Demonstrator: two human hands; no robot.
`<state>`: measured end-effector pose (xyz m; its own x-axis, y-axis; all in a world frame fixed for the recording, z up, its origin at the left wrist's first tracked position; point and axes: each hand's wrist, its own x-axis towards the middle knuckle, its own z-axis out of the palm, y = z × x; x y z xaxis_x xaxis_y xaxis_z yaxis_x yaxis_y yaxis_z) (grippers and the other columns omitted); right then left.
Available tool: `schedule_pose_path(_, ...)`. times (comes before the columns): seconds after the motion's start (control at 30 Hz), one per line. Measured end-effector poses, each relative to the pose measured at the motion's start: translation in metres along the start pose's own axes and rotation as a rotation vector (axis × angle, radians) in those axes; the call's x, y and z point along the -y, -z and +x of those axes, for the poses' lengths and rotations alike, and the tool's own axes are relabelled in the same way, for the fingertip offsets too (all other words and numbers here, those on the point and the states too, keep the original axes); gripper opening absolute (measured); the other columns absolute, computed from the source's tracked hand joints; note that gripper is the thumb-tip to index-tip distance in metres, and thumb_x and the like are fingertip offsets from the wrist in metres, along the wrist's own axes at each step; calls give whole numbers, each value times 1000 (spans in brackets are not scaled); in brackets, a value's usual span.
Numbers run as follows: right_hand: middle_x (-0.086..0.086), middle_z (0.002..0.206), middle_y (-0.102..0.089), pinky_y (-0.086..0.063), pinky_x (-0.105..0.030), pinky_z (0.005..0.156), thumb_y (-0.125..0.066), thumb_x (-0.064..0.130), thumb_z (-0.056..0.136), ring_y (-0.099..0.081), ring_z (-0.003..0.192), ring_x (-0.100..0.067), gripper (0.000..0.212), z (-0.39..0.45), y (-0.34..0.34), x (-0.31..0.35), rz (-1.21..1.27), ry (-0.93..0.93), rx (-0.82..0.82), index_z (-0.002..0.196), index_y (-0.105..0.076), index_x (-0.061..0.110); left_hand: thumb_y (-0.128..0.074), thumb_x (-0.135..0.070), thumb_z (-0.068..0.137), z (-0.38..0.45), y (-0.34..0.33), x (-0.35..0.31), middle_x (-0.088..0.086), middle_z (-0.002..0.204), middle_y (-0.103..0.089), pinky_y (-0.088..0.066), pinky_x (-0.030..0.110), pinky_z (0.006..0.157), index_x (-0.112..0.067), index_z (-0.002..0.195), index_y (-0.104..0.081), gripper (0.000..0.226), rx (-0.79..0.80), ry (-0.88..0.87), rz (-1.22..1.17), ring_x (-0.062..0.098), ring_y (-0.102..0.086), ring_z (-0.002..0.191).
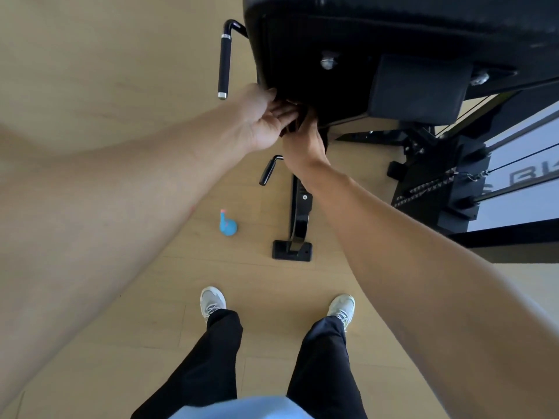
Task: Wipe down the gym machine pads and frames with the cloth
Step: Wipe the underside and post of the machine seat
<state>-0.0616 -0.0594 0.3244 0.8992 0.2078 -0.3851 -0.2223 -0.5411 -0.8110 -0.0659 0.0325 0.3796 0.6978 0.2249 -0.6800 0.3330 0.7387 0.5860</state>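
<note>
The gym machine's black pad (332, 40) fills the top of the view, seen from its underside. Both of my hands meet at its lower left edge. My left hand (266, 122) reaches in from the left, palm showing and fingers straight, touching the pad's edge and a dark cloth (298, 120). My right hand (305, 143) comes up from below, back of the hand toward me. It grips the dark cloth against the pad's edge, and its fingertips are hidden by the cloth and the pad. Only a small part of the cloth shows between the hands.
A blue spray bottle (227, 225) stands on the wooden floor. A black handle (224, 60) sticks out left of the pad and a shorter one (269, 170) sits below the hands. The frame's foot (292, 251) and the weight stack with cables (438, 192) are at right.
</note>
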Motion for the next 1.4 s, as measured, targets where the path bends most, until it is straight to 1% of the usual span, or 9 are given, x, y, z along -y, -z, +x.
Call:
schedule_pose_path(0.2,-6,146,-46,-46,-34,93,-40,-1,85,-49,132,-27,70,14,-9,-27,-22,57,39,150,-27,19,-38,-3,106,31,18,18,25,118,-64,-51,45,102,9,133,-49,32,-4,-27,2,36,-62,122)
schedule_pose_path(0.4,6,128,-54,-50,-20,90,-49,-5,81,-54,118,-14,63,-46,3,-29,152,221,-46,134,-37,27,-36,-7,107,-26,34,27,18,103,-72,-56,39,94,5,106,-59,26,158,5,-60,29,-70,104)
schedule_pose_path(0.5,8,132,-58,-48,-8,86,-58,9,88,-57,113,-7,73,-65,-16,-50,191,89,29,151,-26,31,-35,-8,107,-35,49,50,14,87,-76,-60,33,84,3,101,-59,27,99,60,6,23,-73,90)
schedule_pose_path(0.57,1,140,-58,-51,-20,100,-60,15,87,-60,120,-13,87,-86,16,-57,343,22,28,160,-15,29,-37,-8,106,-56,30,67,15,89,-76,-61,33,81,4,106,-59,26,122,90,94,24,-73,89)
schedule_pose_path(0.67,-7,126,-67,-57,-23,88,-51,-10,92,-68,105,-11,68,-90,23,-64,596,-124,189,150,-36,22,-40,-7,106,-63,26,76,22,107,-70,-60,35,83,8,122,-54,27,92,127,158,30,-70,98)
schedule_pose_path(0.87,-8,116,-74,-60,-49,93,-46,5,88,-71,109,-26,44,-107,73,-84,660,-258,-65,127,-59,21,-42,-9,106,-74,-35,108,23,118,-68,-57,36,91,-2,116,-59,21,141,90,360,30,-69,102)
schedule_pose_path(1.1,-13,121,-70,-56,-41,87,-48,9,103,-67,110,-32,32,-93,141,-46,1047,-328,-284,133,-58,13,-56,-14,99,-96,-79,113,2,98,-76,-61,38,83,-14,104,-70,15,-10,-356,724,18,-74,89)
schedule_pose_path(1.27,-11,93,-61,-49,-38,80,-43,16,93,-59,85,-30,16,-81,177,-4,1569,-278,-157,92,-57,8,-61,-18,95,-137,-63,87,-9,78,-72,-56,28,66,-11,92,-72,13,316,-941,1258,8,-69,71)
schedule_pose_path(1.4,-16,106,-61,-51,-40,85,-36,18,98,-60,94,-33,28,-86,179,-6,1632,-278,-187,98,-62,5,-62,-16,95,-158,-80,62,-7,81,-72,-55,34,59,-12,93,-71,11,456,-1287,1355,8,-67,69)
